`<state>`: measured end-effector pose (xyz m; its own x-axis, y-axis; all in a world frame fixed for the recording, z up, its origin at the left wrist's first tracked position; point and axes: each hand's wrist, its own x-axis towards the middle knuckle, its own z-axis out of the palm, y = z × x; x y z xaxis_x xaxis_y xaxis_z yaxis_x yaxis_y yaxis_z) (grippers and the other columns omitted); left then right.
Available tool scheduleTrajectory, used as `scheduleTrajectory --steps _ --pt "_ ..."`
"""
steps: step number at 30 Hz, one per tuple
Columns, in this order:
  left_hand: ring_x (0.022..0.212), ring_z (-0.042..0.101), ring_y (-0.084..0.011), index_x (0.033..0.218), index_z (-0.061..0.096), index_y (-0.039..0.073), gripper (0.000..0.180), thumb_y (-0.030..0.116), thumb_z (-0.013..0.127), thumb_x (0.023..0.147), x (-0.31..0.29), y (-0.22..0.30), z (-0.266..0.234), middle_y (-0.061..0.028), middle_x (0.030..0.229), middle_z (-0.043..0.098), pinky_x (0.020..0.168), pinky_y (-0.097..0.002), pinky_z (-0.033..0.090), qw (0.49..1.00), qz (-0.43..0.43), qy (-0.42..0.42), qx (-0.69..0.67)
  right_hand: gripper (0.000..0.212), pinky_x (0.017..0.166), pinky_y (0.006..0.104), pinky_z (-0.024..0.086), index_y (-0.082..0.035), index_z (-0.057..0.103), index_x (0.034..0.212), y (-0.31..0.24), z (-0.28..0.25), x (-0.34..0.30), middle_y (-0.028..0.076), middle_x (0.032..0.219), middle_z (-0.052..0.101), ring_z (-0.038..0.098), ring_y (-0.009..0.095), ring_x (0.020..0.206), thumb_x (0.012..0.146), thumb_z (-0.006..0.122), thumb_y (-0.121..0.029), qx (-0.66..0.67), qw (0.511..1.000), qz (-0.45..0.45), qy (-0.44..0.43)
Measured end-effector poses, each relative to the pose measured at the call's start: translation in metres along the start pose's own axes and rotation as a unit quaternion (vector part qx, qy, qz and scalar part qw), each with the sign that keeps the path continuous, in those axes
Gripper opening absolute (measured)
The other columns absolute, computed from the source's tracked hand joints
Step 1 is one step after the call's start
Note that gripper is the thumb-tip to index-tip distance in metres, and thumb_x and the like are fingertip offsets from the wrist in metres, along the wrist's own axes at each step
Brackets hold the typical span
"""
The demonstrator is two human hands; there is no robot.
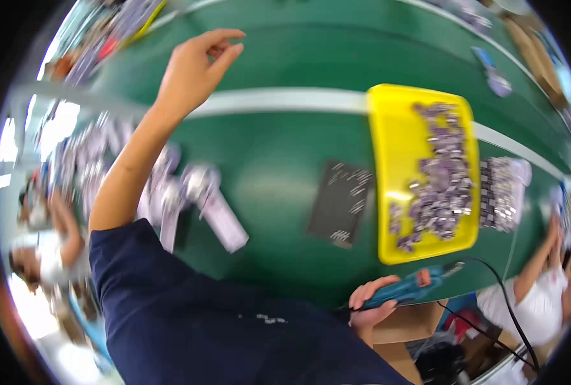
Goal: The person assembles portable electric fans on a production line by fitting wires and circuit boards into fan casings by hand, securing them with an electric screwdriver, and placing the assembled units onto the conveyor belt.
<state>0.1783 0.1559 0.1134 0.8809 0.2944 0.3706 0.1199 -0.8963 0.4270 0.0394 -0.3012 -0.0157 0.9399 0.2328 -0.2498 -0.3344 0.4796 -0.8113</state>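
Observation:
My left hand [198,67] is raised over the far left of the green work surface [272,173], fingers loosely bent, thumb and forefinger apart, nothing visible between them. My right hand [374,301] is wrapped round a blue electric screwdriver [404,287], whose tip points right, just below the yellow tray [383,192]. Many small lilac-and-silver parts [442,176] are heaped in that tray. Left of it lies a black plate [338,204] with rows of small shiny pieces. A pale lilac handheld device [221,218] with a round head lies below my left forearm, beside several similar ones.
A white strip [285,101] crosses the surface behind the tray. More pale parts [507,192] are stacked right of the tray. A black cord [510,308] trails from the screwdriver. A blue-handled object [484,59] lies far right. Other people sit at left and right; an open cardboard box [407,324] is below.

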Motion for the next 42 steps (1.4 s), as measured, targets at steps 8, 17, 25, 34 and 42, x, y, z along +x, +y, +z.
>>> scheduleTrajectory --steps 8,17,25,34,42 --pt "0.069 0.052 -0.0155 0.131 0.062 0.007 0.049 0.013 0.076 0.084 -0.252 0.048 -0.044 -0.0060 0.089 0.057 0.065 -0.0309 0.047 0.970 -0.235 -0.067 -0.005 0.060 0.039 0.0241 0.038 -0.008 0.041 0.131 0.000 -0.008 0.003 0.003 0.072 0.047 0.043 0.011 0.044 0.097 0.058 -0.054 -0.008 0.997 -0.044 0.055" --pt "0.073 0.060 -0.0184 0.106 0.073 -0.001 0.019 -0.002 0.071 0.087 -0.244 0.017 0.012 -0.0086 0.085 0.062 0.066 -0.0284 0.047 0.997 -0.033 -0.011 -0.073 0.040 0.040 0.0287 0.039 -0.007 0.046 0.125 -0.008 0.002 0.004 0.004 0.074 0.047 0.044 0.013 0.046 0.101 0.057 -0.036 -0.015 1.000 0.001 -0.012" --pt "0.074 0.063 -0.0206 0.096 0.069 -0.003 0.009 -0.006 0.068 0.087 -0.194 0.056 0.055 -0.0108 0.088 0.063 0.066 -0.0288 0.050 0.970 0.055 -0.126 -0.198 0.030 0.056 0.0220 0.050 0.000 0.058 0.118 -0.115 0.024 0.090 0.010 0.108 0.074 0.062 0.010 0.063 0.090 0.068 -0.006 -0.449 0.888 -0.075 -0.063" --pt "0.070 0.059 -0.0166 0.091 0.062 0.001 0.020 -0.008 0.075 0.078 -0.220 0.073 0.066 -0.0080 0.088 0.057 0.064 -0.0279 0.050 0.942 0.016 -0.135 -0.307 0.044 0.078 0.0336 0.054 -0.002 0.060 0.119 -0.098 0.019 0.150 0.017 0.095 0.070 0.071 0.025 0.085 0.083 0.079 -0.017 -0.727 0.660 -0.132 -0.137" --pt "0.077 0.064 -0.0138 0.094 0.061 -0.002 0.023 -0.004 0.079 0.080 -0.228 0.062 0.079 -0.0079 0.092 0.059 0.067 -0.0251 0.058 0.902 -0.080 -0.091 -0.415 0.024 0.078 0.0251 0.054 -0.001 0.064 0.109 -0.091 0.018 0.149 0.004 0.096 0.074 0.068 0.008 0.086 0.088 0.075 -0.006 -0.714 0.676 -0.162 -0.084"
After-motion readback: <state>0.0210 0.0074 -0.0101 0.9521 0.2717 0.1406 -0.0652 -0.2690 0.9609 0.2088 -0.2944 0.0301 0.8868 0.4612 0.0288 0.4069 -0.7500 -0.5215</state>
